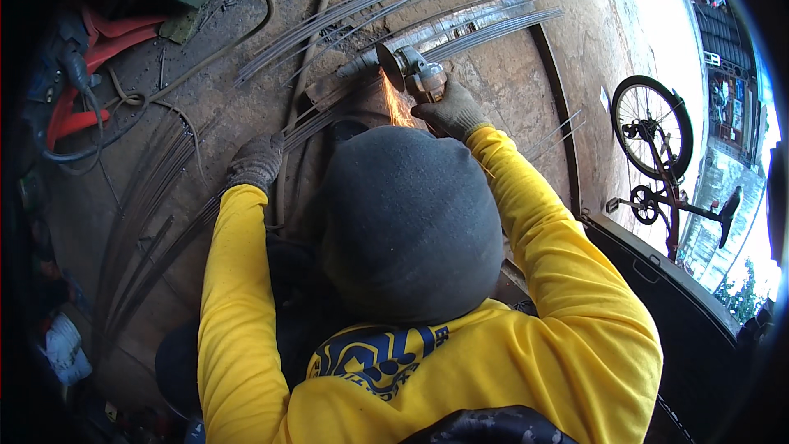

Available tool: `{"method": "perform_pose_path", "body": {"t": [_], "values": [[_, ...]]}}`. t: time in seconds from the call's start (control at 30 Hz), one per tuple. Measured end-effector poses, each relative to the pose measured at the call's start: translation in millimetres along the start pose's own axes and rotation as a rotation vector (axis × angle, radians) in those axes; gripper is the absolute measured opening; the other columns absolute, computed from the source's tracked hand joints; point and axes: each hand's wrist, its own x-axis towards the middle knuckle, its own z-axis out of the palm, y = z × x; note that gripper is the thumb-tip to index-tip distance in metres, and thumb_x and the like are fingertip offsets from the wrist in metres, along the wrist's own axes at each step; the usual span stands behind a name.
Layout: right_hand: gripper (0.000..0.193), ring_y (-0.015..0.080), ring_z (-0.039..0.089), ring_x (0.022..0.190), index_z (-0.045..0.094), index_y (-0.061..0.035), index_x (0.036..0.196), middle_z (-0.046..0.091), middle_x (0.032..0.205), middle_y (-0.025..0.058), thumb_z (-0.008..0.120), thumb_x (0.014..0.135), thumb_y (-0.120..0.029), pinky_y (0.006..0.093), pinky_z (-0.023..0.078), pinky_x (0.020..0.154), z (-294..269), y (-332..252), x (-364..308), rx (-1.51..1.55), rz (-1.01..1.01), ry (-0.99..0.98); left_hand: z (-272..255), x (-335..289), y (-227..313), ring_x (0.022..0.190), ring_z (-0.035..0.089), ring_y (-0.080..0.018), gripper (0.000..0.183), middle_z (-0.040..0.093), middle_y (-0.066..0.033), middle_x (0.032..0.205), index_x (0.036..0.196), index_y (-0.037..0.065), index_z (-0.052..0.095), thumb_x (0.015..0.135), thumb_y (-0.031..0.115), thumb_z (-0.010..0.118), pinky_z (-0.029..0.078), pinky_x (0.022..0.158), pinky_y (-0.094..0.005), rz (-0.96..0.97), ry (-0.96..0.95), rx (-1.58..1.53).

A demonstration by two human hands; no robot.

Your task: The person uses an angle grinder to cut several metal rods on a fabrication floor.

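- The right hand (454, 112) is closed around the angle grinder (427, 80).
- Left of the grinder, the left hand (256, 162) grips thin metal rods (308, 127), extending toward it.
- Orange sparks (394, 104) are below its disc (389, 67).

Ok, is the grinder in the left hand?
No, the right hand grips the grinder, while the left hand is on thin rods.

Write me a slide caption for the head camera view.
Sparks fly from an angle grinder in the gloved right hand while the gloved left hand holds thin metal rods.
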Motion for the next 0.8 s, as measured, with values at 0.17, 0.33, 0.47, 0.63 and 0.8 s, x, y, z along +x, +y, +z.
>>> {"method": "perform_pose_path", "body": {"t": [0.17, 0.33, 0.47, 0.63, 0.8], "values": [[0.105, 0.0439, 0.064, 0.118, 0.041, 0.0031, 0.146, 0.065, 0.125, 0.0317, 0.087, 0.063, -0.043, 0.0449, 0.05, 0.103, 1.2, 4.1, -0.7, 0.009, 0.002, 0.018, -2.0, -3.4, 4.9, 0.13, 0.055, -0.0435, 0.065, 0.06, -0.0234, 0.139, 0.132, 0.005, 0.064, 0.105, 0.056, 0.032, 0.042, 0.111, -0.0515, -0.009, 0.001, -0.018], [0.096, 0.043, 0.067, 0.112, 0.045, 0.0062, 0.138, 0.066, 0.12, 0.0316, 0.087, 0.065, -0.039, 0.0444, 0.052, 0.099, 0.5, -1.4, -5.8, 0.012, -0.025, 0.029, 1.8, 1.5, -1.5, 0.13, 0.055, -0.0434, 0.065, 0.06, -0.023, 0.139, 0.132, 0.006, 0.064, 0.105, 0.055, 0.032, 0.042, 0.112, -0.0507, 0.022, 0.015, -0.022], [0.1, 0.0439, 0.064, 0.117, 0.043, 0.0046, 0.142, 0.065, 0.125, 0.0315, 0.087, 0.065, -0.042, 0.0449, 0.051, 0.102, 2.6, 2.6, -0.7, 0.025, -0.015, 0.01, 4.5, 3.2, -5.1, 0.129, 0.055, -0.0433, 0.063, 0.06, -0.0224, 0.138, 0.131, 0.006, 0.064, 0.104, 0.055, 0.034, 0.042, 0.111, -0.0504, 0.053, 0.027, -0.039], [0.101, 0.0449, 0.062, 0.121, 0.043, 0.0043, 0.142, 0.064, 0.127, 0.0319, 0.087, 0.064, -0.044, 0.0449, 0.049, 0.104, 4.0, 2.7, 7.4, 0.009, -0.018, 0.035, -2.2, -4.1, 2.0, 0.128, 0.056, -0.0432, 0.061, 0.061, -0.0223, 0.136, 0.13, 0.006, 0.065, 0.104, 0.054, 0.035, 0.043, 0.111, -0.0508, 0.035, 0.02, -0.044], [0.104, 0.0445, 0.062, 0.121, 0.043, 0.0043, 0.142, 0.064, 0.127, 0.032, 0.087, 0.063, -0.045, 0.0448, 0.049, 0.104, 5.5, 4.2, 9.1, 0.037, -0.011, 0.025, 2.3, 0.2, 1.3, 0.128, 0.056, -0.0432, 0.062, 0.062, -0.0228, 0.136, 0.129, 0.006, 0.065, 0.104, 0.054, 0.035, 0.043, 0.11, -0.051, -0.004, 0.02, -0.022]]}}
